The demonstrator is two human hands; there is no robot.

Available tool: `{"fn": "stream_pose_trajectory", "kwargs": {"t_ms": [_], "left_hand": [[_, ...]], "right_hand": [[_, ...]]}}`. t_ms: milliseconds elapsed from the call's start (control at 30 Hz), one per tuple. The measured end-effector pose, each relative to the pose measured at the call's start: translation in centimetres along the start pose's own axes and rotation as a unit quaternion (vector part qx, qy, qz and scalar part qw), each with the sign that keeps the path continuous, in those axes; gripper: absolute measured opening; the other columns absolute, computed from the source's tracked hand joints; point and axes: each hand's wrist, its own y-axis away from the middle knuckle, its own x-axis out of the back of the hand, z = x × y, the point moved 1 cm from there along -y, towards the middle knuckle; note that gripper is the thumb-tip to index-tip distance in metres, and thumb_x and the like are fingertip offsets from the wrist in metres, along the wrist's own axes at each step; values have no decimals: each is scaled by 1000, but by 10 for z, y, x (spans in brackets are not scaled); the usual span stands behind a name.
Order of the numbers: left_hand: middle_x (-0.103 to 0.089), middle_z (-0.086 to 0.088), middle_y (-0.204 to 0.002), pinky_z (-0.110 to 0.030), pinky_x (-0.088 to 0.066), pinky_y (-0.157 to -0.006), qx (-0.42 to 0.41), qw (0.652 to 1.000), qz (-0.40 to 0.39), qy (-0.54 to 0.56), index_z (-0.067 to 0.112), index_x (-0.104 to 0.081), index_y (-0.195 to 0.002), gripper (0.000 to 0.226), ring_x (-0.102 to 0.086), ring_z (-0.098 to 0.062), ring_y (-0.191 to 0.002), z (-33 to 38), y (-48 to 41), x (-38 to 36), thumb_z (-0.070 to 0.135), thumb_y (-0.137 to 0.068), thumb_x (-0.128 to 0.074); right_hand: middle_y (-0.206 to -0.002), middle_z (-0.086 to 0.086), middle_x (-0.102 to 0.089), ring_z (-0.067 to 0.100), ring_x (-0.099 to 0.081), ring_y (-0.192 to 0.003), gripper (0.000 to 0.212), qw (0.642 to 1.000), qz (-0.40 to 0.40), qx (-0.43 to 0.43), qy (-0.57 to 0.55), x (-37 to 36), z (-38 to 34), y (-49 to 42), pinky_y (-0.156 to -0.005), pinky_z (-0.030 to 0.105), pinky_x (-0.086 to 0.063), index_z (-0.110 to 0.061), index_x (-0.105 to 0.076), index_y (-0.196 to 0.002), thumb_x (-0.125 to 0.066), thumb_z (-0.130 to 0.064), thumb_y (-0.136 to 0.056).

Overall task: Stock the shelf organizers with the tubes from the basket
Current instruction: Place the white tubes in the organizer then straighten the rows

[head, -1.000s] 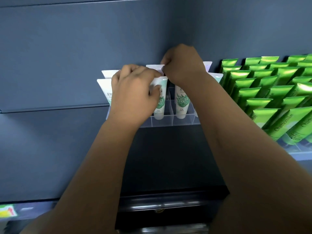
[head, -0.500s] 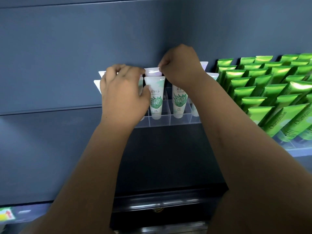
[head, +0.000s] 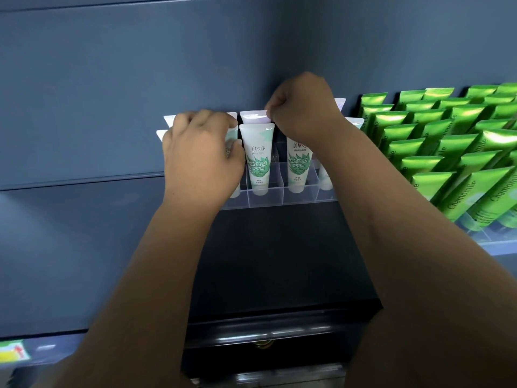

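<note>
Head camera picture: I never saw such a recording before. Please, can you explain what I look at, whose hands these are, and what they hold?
There is no machine here. A person wears one camera on the head, so you look forward and down along both bare arms. The clear organizer holds upright white-and-green tubes in its compartments. The left hand grips a half-hidden tube at the organizer's left side. The right hand pinches the top edge of a back-row tube. Further right stand many bright green tubes, already stocked in rows.
</note>
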Motion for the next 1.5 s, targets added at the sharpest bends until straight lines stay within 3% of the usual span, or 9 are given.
{"fn": "stream_pose_trajectory", "kwargs": {"t_ms": [200, 433, 600, 767, 900, 1500], "left_hand": [[-68, 5, -122, -47, -41, -102, -1, 1000, -3, -5, 21, -69, -119, 35, -53, -29, -121, -1, 1, 1, 29, -88, -53], [-67, 4, -124, -46, -38, -103, -1, 1000, -9, -10, 21, -68, -120, 33, -53, -29, -122, 0, 1, 0, 26, -90, -56], [-67, 4, -123, -45, -38, -102, 0, 1000, -8, -9, 21, -68, -119, 33, -54, -29, -121, 0, 1, 0, 27, -89, -56], [-68, 2, -121, -45, -42, -100, 0, 1000, -5, -3, 20, -68, -119, 34, -55, -30, -117, 1, 1, 0, 26, -88, -54], [-67, 3, -123, -44, -40, -102, 1, 1000, -7, -1, 20, -68, -119, 32, -54, -29, -119, 1, 1, 1, 24, -90, -55], [-68, 4, -122, -44, -42, -101, 3, 1000, -8, 2, 21, -69, -118, 34, -54, -29, -118, 1, 0, 1, 26, -88, -53]], "right_hand": [[-92, 2, -77, 24, -70, -89, 28, 1000, 3, 16, 9, 3, 2, 2, -77, 32, -58, -11, -78, -83, -50, -10, -81], [-96, -4, -78, 19, -69, -94, 30, 1000, 2, 17, -23, 3, -1, 5, -79, 26, -54, -19, -80, -83, -53, -7, -81], [-95, 1, -77, 25, -68, -93, 29, 999, 8, 43, 29, 7, 1, 5, -75, 25, -51, -14, -80, -86, -53, -5, -80], [-98, -5, -77, 19, -68, -96, 29, 999, -1, 45, 18, 9, 1, 5, -77, 22, -47, -20, -80, -89, -56, -6, -82], [-100, -7, -77, 15, -67, -99, 30, 999, 7, 42, -12, 10, -2, 4, -88, 28, -54, -22, -81, -93, -57, -7, -80], [-96, -7, -76, 14, -68, -93, 33, 998, -3, 67, -21, 7, -2, 7, -85, 31, -56, -23, -79, -89, -54, -3, -81]]}}
